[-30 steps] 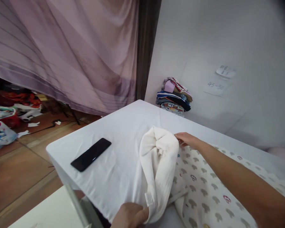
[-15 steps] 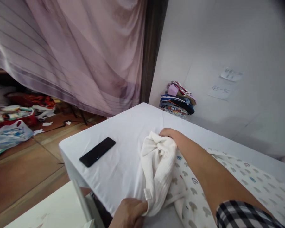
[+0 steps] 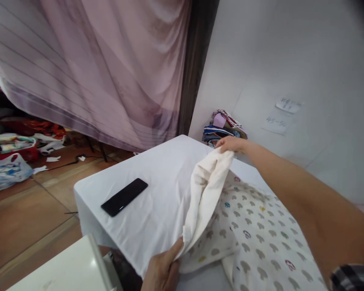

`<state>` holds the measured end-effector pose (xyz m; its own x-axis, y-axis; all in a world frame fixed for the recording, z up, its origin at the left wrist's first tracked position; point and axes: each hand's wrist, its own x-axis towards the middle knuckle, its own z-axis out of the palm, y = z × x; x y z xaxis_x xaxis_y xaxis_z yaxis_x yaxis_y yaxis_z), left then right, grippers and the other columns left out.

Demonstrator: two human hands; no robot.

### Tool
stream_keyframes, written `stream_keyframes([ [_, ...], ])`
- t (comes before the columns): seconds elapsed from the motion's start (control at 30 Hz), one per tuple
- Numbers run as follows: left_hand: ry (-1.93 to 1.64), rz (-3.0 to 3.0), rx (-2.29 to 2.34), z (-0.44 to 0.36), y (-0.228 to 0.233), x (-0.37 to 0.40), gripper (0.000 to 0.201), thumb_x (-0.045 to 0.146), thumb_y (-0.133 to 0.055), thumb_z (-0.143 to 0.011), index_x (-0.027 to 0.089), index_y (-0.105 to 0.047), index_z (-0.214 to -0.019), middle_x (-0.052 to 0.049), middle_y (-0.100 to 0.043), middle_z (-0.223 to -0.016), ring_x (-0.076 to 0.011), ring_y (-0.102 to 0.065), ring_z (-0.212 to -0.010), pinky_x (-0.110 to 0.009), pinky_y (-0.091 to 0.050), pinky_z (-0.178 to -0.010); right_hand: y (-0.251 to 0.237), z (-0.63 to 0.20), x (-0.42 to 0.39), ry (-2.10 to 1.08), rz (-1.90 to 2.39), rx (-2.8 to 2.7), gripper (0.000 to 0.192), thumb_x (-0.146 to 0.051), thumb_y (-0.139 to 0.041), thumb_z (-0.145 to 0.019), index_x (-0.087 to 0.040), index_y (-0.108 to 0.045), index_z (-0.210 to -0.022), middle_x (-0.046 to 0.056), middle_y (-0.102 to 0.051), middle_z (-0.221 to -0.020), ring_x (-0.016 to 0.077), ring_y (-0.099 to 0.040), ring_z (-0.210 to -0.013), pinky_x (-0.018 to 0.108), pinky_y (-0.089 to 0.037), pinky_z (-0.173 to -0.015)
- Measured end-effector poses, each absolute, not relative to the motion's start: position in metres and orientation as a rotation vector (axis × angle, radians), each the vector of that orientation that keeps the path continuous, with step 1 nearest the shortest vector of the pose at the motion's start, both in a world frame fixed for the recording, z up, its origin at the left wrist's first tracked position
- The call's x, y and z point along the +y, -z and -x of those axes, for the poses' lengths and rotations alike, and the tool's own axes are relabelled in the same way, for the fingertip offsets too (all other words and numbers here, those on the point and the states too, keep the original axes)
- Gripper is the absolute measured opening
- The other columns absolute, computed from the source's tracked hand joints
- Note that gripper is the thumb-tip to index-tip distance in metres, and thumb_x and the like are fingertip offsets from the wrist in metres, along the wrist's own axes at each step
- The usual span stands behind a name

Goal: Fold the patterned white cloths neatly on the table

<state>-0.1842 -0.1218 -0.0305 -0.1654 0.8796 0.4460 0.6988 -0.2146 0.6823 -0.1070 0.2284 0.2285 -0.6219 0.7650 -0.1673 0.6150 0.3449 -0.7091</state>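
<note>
Head view, single: worn at head height, aimed forward and down across the white cloth-covered table [image 3: 157,210]; both hands are seen close, the white wall corner [image 3: 261,60] lying far beyond the fingers.

bench [image 3: 157,202]: white-covered | black phone [image 3: 124,197]: flat on bench, left part | folded clothes stack [image 3: 223,128]: bench's far corner, at wall | paper notes [image 3: 280,115]: wall beyond bench | pink curtain [image 3: 103,68]: behind bench | bags [image 3: 6,169]: floor left of bench
</note>
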Motion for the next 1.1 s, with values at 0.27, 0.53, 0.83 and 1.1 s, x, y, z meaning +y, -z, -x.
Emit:
stream_keyframes([
  [0.27,-1.410,-1.962,1.708,0.186,0.035,-0.125,0.046,0.016,-0.033,-0.085,0.019,-0.045,-0.130,-0.002,-0.068,-0.073,-0.0095,-0.061,-0.055,-0.015,-0.048,-0.056,-0.230,0.073,0.224,-1.251,1.763,-2.301,0.028,-0.041,-0.071,-0.066,-0.015,-0.064,-0.074,0.007,-0.067,-0.071,0.0178,-0.061,-0.063,0.026,-0.049,-0.055],
  [0.53,-1.344,-1.957,1.714,0.187,0.027,-0.125,0.051,0.011,-0.034,-0.081,0.021,-0.044,-0.130,-0.001,-0.068,-0.075,-0.0088,-0.062,-0.059,-0.014,-0.049,-0.063,-0.188,0.032,0.216,-1.745,1.782,-1.922,0.045,-0.059,-0.045,-0.080,-0.016,-0.062,-0.079,0.009,-0.068,-0.074,0.0203,-0.064,-0.070,0.029,-0.051,-0.057],
  [0.83,-1.258,-1.916,1.761,0.185,0.022,-0.126,0.049,0.014,-0.032,-0.083,0.021,-0.045,-0.130,-0.004,-0.070,-0.089,-0.0115,-0.065,-0.070,-0.018,-0.049,-0.073,-0.147,-0.028,0.188,-1.899,1.644,-2.045,0.012,-0.024,-0.063,-0.063,-0.018,-0.062,-0.073,0.004,-0.067,-0.074,0.0184,-0.063,-0.073,0.026,-0.048,-0.065],
  [1.1,-1.345,-1.561,1.946,0.186,0.032,-0.123,0.043,0.024,-0.037,-0.085,0.019,-0.049,-0.126,-0.003,-0.066,-0.105,-0.0137,-0.064,-0.087,-0.019,-0.050,-0.075,-0.192,-0.001,0.192,-0.371,1.364,-2.678,0.011,-0.022,-0.057,-0.070,-0.017,-0.054,-0.062,0.002,-0.056,-0.062,0.0136,-0.050,-0.062,0.023,-0.036,-0.056],
])
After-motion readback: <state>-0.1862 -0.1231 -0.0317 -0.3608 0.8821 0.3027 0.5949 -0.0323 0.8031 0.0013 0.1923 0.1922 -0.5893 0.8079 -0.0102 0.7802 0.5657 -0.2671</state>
